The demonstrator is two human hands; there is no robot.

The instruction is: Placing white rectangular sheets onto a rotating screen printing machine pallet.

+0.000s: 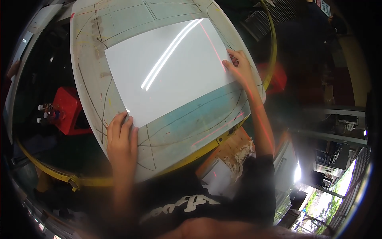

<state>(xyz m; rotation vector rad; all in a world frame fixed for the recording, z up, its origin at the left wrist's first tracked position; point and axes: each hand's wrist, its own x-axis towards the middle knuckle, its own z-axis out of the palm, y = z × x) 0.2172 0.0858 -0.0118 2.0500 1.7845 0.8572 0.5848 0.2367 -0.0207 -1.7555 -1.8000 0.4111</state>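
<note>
A glossy white sheet (179,79) lies at a slant on a pale, marked-up work table (201,105). Two bright light streaks reflect off its surface, and a thin red light line runs near its right edge. My left hand (120,137) rests at the sheet's near left corner, fingers stretched out, with the fingertips touching that corner. At the right edge, my right hand (241,67) pinches the sheet between its thumb and bent fingers. The red line continues down along my right forearm.
A yellow rail (191,159) curves around the table. Red stools stand left (69,111) and right (274,77); bottles (47,111) are by the left one. Crumpled scraps (240,157) lie in an orange-sided box near my right arm. Another person's hand (14,68) shows far left.
</note>
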